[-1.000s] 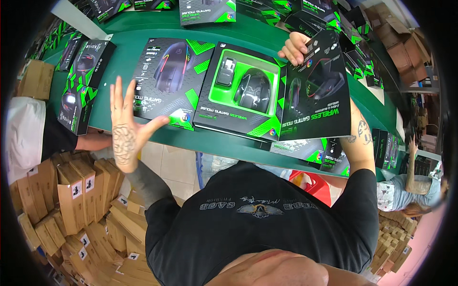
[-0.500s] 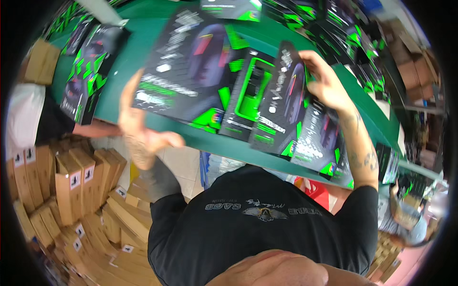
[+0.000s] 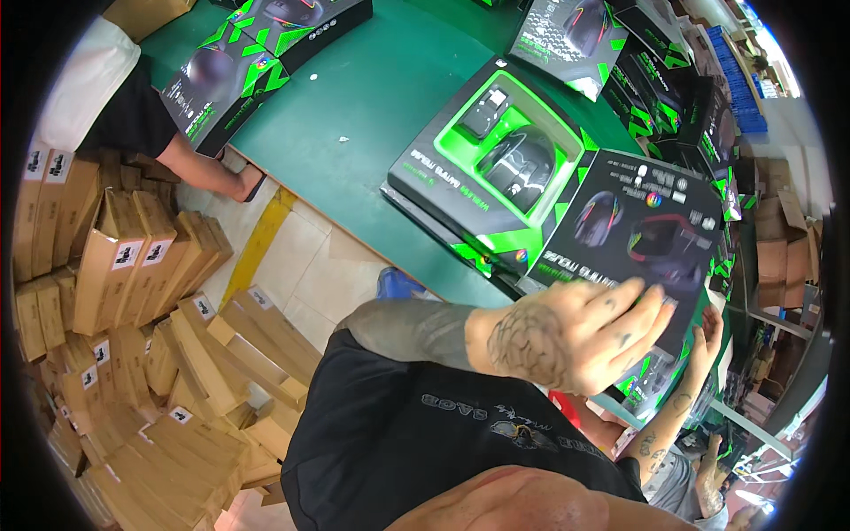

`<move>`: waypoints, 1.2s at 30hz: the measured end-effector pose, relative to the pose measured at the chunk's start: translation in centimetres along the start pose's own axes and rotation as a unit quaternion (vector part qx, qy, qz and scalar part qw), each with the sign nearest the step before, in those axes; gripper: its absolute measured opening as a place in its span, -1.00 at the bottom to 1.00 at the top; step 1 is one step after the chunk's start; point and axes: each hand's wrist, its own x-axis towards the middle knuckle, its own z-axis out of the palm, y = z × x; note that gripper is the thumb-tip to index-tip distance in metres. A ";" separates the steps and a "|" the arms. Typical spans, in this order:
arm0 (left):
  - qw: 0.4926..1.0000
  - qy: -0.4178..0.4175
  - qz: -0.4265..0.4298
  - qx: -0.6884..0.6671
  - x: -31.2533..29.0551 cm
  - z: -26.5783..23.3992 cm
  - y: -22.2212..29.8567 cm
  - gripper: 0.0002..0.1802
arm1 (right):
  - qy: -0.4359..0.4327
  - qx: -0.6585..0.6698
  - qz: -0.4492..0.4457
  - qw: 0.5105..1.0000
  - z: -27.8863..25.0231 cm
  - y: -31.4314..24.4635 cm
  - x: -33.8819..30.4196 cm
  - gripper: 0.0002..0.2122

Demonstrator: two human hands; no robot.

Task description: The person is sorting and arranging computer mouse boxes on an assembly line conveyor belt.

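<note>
A black-and-green mouse box [image 3: 642,226], its printed panel facing up, lies tilted at the right of the green table. Over its lower part is my left hand [image 3: 575,336], fingers extended and slightly bent; whether they press on the panel I cannot tell. Beside the box's lower right edge is my right hand [image 3: 704,343], its visible fingers stretched out and partly apart. To the left, a windowed mouse box [image 3: 500,155] shows a black mouse and a small part in a green tray. Another box lies beneath it, mostly hidden.
More mouse boxes stand at the far left [image 3: 226,84] and far right [image 3: 575,40] of the green table [image 3: 341,106]. Brown cartons [image 3: 133,257] are piled on the floor at left. A co-worker's arm [image 3: 204,168] hangs near the table's left edge.
My left hand has left the large box it was holding and crossed right. My right hand has moved down and right. The windowed box now lies face up in plain view; the whole view has shifted.
</note>
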 end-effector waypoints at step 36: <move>0.793 -0.109 -0.405 -0.441 13.5 3.1 -17.1 -0.53 | 0.204 0.471 -0.171 0.841 -10.1 7.9 3.7 -0.39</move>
